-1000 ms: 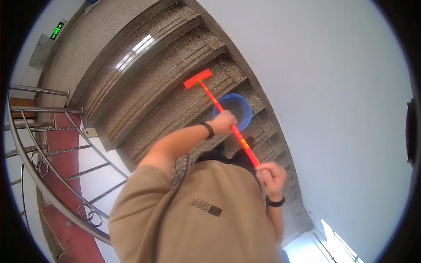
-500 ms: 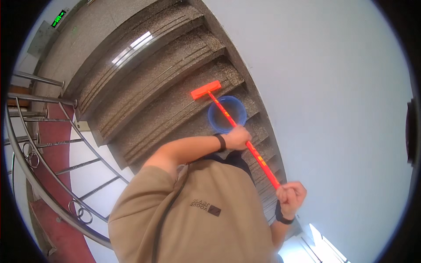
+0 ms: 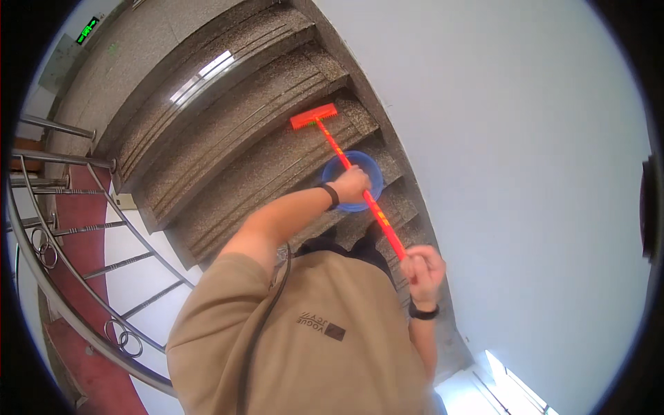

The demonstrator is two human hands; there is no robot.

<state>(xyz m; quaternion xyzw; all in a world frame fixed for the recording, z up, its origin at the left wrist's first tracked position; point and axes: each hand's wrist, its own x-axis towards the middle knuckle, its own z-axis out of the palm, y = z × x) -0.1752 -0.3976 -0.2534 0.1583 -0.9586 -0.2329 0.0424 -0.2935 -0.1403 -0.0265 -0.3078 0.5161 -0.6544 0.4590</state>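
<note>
A long-handled floor scrub brush (image 3: 328, 139), red with yellow marks on its pole, stretches diagonally away from me. Its wide orange-red head (image 3: 314, 116), with bristles along the near edge, is over a stair tread; contact with the stone cannot be made out. Closed around the middle of the pole is my left hand (image 3: 351, 185), above a blue bucket (image 3: 377, 178). My right hand (image 3: 423, 267) grips the pole's near end, close to my body. Pole and left hand hide part of the bucket, which stands on a step in front of my feet.
Curved speckled stone stairs (image 3: 228, 128) rise ahead, with window light reflected on an upper tread. A white wall (image 3: 526, 173) borders the right side. At left runs a metal railing (image 3: 76, 315) with ring ornaments. A green lit sign (image 3: 88, 30) hangs far left.
The brush has been pushed forward, its head now farther up and slightly left. Both hands moved forward and left with the pole, keeping their grip. The bucket has stayed on its step.
</note>
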